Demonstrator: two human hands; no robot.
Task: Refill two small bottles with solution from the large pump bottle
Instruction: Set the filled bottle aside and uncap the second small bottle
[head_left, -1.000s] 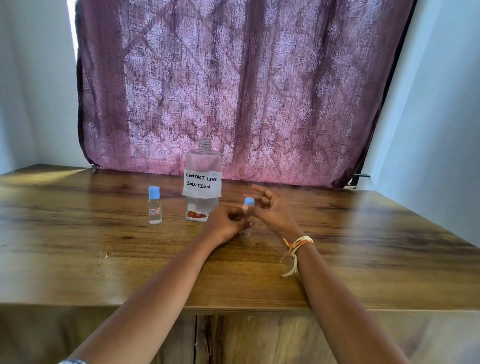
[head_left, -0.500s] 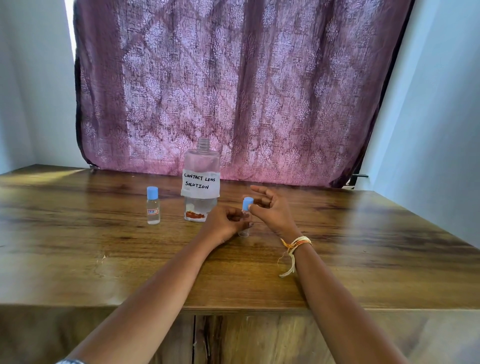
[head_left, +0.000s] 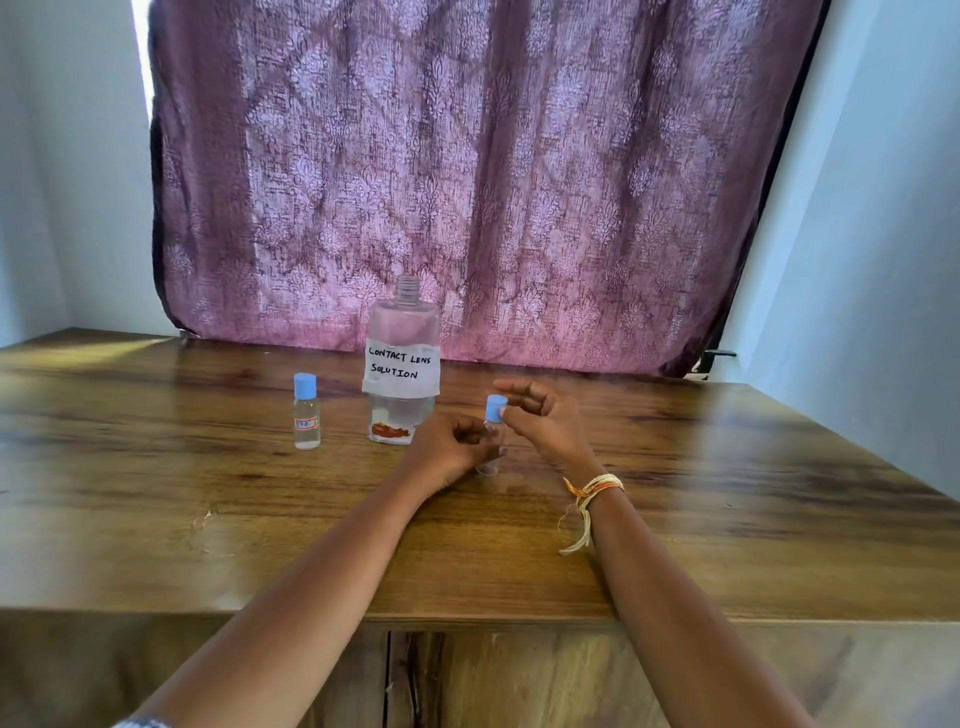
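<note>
A purple curtain (head_left: 467, 171) hangs behind the wooden tabletop (head_left: 727, 493). Just right of the large bottle (head_left: 401, 364), the left hand (head_left: 447, 449) grips a small bottle (head_left: 491, 441) while the right hand (head_left: 540, 415) pinches its blue cap (head_left: 496, 407), probably unscrewing it. Next comes pouring, which needs a steady aim. The other small bottle (head_left: 306, 413) stands capped to the large bottle's left.

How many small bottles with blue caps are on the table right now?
2. One small bottle stands alone, left of the large bottle. The other small bottle is between both hands, its blue cap pinched.
</note>
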